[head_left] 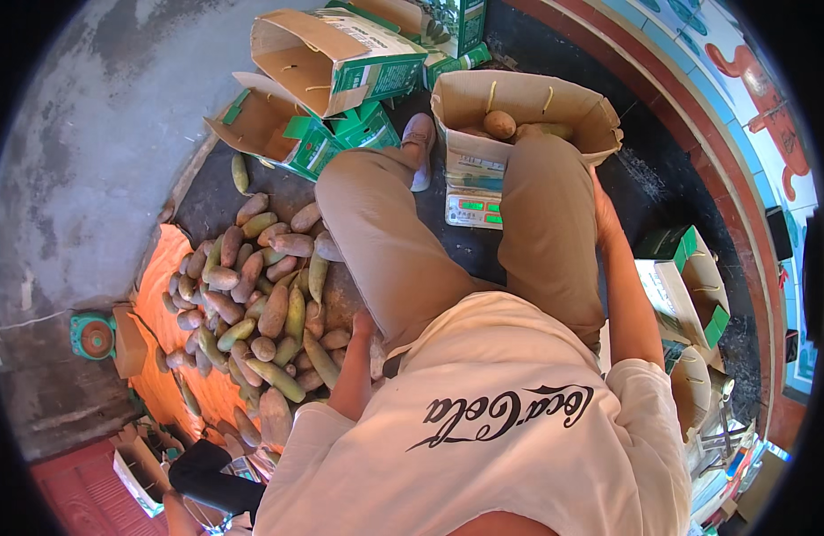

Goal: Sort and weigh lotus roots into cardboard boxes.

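Note:
A large heap of thick oblong vegetables (273, 308), brown and green like ripe cucumbers, lies to my left. My left hand (364, 323) is down at the heap's right edge beside my thigh; its fingers are too hidden to make out. An upright cardboard box (456, 98) with its top open stands in front of me on a digital scale (465, 211) with lit green displays. Inside the box a brown vegetable (499, 124) shows, with more partly behind my knee. My right hand (598, 186) is by the box's near right corner, its fingers mostly hidden behind my right knee.
Green and brown cartons (340, 67) stand at the far left, another carton (684, 290) to my right. An orange sheet (175, 268) lies under the heap. A green-rimmed round device (94, 336) is at the left wall. A person's black sleeve (211, 478) shows at lower left.

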Demonstrator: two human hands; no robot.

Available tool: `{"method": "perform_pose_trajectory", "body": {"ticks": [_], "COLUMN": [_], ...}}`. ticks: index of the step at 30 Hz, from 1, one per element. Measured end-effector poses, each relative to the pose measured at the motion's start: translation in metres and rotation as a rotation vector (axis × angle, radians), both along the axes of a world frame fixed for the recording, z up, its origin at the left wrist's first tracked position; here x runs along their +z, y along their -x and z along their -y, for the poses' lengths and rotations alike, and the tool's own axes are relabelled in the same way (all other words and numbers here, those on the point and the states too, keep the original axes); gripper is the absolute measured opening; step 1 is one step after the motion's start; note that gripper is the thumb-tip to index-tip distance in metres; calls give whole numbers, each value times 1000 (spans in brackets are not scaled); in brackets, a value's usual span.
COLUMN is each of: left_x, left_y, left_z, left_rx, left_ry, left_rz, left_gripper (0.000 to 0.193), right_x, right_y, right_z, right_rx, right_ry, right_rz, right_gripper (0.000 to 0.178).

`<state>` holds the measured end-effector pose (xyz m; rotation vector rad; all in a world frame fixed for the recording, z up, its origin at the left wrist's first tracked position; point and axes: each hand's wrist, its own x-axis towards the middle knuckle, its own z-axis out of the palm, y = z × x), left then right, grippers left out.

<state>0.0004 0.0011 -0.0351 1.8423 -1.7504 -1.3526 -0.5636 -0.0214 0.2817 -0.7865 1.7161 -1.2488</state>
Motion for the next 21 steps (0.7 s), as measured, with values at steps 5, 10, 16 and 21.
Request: {"method": "perform_pose_trajectory", "body": {"ticks": [5, 10, 16, 21], "left_x": [-23, -39, -7, -8], "left_y": [10, -5, -3, -10], "left_z": [-2, -4, -3, -6], "left_rx": [176, 78, -55, 99], "left_ry": [-108, -38, -190, -94], "left_rz": [-217, -318, -169, -269], "left_gripper": [40, 43, 48, 42], "right_x": [-61, -67, -76, -71], "right_y": [11, 6, 2, 1], "right_z": [-42, -35, -31, -15], "right_rx": [72, 132, 173, 109], "right_ry": [-175, -164, -161, -117], "right_rz": [426, 484, 536, 651], "right_gripper": [58, 57, 57, 55]}}
